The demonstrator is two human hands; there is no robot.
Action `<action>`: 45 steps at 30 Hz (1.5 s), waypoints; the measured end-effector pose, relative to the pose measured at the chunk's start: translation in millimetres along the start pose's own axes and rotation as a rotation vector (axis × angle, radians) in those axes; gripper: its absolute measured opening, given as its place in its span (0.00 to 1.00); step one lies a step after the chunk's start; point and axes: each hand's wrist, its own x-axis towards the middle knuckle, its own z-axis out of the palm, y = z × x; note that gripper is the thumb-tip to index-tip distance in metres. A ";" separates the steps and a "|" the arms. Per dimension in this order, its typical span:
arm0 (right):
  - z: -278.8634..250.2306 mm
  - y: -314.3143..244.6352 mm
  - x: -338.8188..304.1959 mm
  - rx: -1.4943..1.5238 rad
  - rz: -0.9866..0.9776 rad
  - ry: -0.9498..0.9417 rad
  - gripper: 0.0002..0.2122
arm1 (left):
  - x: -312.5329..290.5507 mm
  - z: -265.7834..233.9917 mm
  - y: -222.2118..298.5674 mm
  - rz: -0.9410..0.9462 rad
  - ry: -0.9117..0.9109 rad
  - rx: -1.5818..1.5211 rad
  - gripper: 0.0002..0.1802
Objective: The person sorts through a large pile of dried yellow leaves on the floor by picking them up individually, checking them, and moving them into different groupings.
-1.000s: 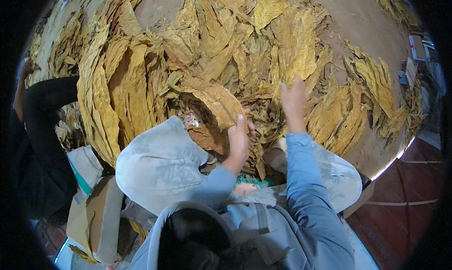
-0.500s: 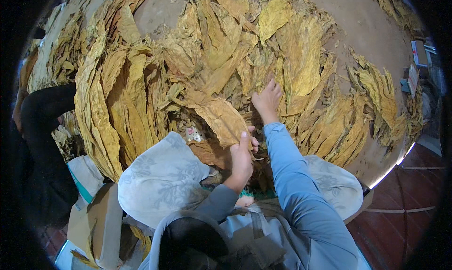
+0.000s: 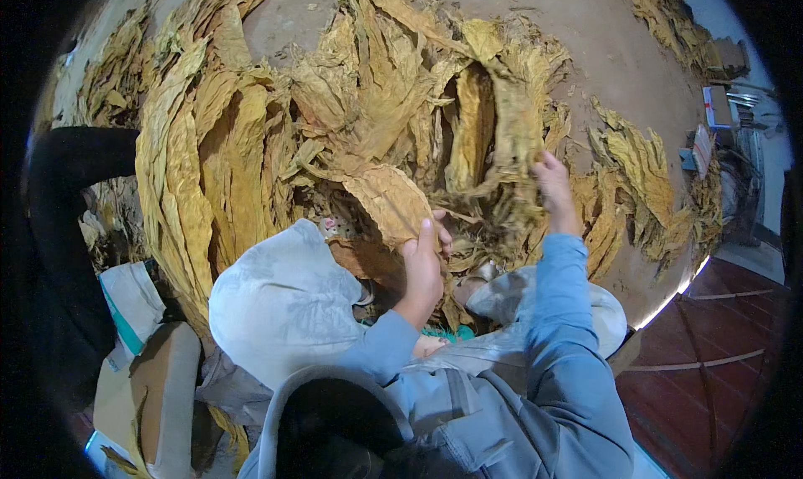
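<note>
My left hand (image 3: 423, 257) is closed, thumb on top, around the end of a broad tan dried tobacco leaf (image 3: 386, 201), whose far end points up and left over the pile. Farther right, my right hand (image 3: 554, 188) grips the edge of a raised, yellowish-brown tobacco leaf (image 3: 514, 115), slightly blurred by motion. A dark gap shows beside that leaf, with a brighter yellow leaf (image 3: 473, 128) standing in it. Crumpled leaves of the pile (image 3: 368, 86) spread beyond both hands.
Long leaves (image 3: 171, 178) lie thick on the left, close to a person's dark-clothed limb (image 3: 79, 174). A cushioned seat (image 3: 171, 400) stands at lower left. More leaves (image 3: 640, 170) lie to the right, before red floor tiles (image 3: 703, 354).
My right hand has moved right and pulled leaves up and over, uncovering a dark gap in the pile. My left hand still holds its leaf, nearly in place.
</note>
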 end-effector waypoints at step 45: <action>113.7 89.7 -26.9 -0.264 -0.217 -0.053 0.20 | 117.2 -17.8 -54.6 0.159 0.161 1.044 0.24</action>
